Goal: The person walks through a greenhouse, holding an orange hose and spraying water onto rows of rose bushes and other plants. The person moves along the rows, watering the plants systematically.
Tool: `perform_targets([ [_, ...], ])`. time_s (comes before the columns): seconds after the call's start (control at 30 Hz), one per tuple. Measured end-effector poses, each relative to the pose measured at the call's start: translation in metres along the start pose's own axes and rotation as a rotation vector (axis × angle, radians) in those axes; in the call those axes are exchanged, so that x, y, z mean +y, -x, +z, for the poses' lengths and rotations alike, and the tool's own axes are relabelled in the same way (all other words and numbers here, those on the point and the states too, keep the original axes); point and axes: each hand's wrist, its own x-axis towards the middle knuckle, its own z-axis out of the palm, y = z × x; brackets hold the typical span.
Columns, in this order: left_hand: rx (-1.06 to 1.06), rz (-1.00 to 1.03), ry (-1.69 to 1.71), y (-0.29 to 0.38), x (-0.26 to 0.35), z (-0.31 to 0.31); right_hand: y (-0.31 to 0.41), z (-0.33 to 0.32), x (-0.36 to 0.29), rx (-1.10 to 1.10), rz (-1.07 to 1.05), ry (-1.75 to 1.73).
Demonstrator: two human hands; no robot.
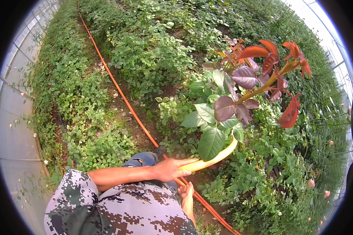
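Note:
My left hand reaches in from the left and is closed round a thick yellow-orange hose, its thumb and fingers along the sides. From that hand the hose curves up to the right, and its far end is hidden behind the green leaves of a rose shoot with dark red and purple young leaves, close to the camera. Just below, my right hand is beside the hose, fingers partly bent; whether it grips the hose is unclear. A thin orange hose runs along the soil path, passing near both hands.
Dense rows of rose bushes flank the narrow soil path. More orange hose lies at the lower right. Pink blooms stand at the right. A pale greenhouse wall borders the left. My jeans leg is over the path.

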Motion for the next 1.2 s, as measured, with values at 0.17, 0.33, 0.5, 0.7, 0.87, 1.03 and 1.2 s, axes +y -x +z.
perform_targets([
  [0.17, -0.051, -0.045, -0.011, 0.008, 0.012, 0.005, 0.058, -0.027, 0.037, -0.290, -0.123, 0.171],
  [0.33, -0.253, -0.245, 0.242, 0.010, 0.037, -0.016, 0.043, 0.035, 0.028, -0.290, -0.119, 0.180],
  [0.5, -0.263, -0.013, 0.150, 0.007, 0.044, -0.054, -0.006, 0.069, 0.042, -0.133, -0.133, 0.111],
  [0.7, -0.442, 0.009, 0.242, 0.016, 0.031, -0.152, -0.030, 0.104, 0.070, 0.120, -0.142, 0.009],
  [0.87, -0.618, -0.069, 0.186, 0.012, 0.024, -0.236, -0.028, 0.133, 0.112, 0.295, -0.081, -0.036],
  [1.03, -0.690, -0.083, 0.170, 0.006, 0.028, -0.289, -0.011, 0.141, 0.147, 0.406, 0.005, -0.032],
  [1.2, -0.460, -0.064, 0.131, -0.007, 0.008, -0.341, -0.003, 0.142, 0.155, 0.508, 0.081, -0.030],
])
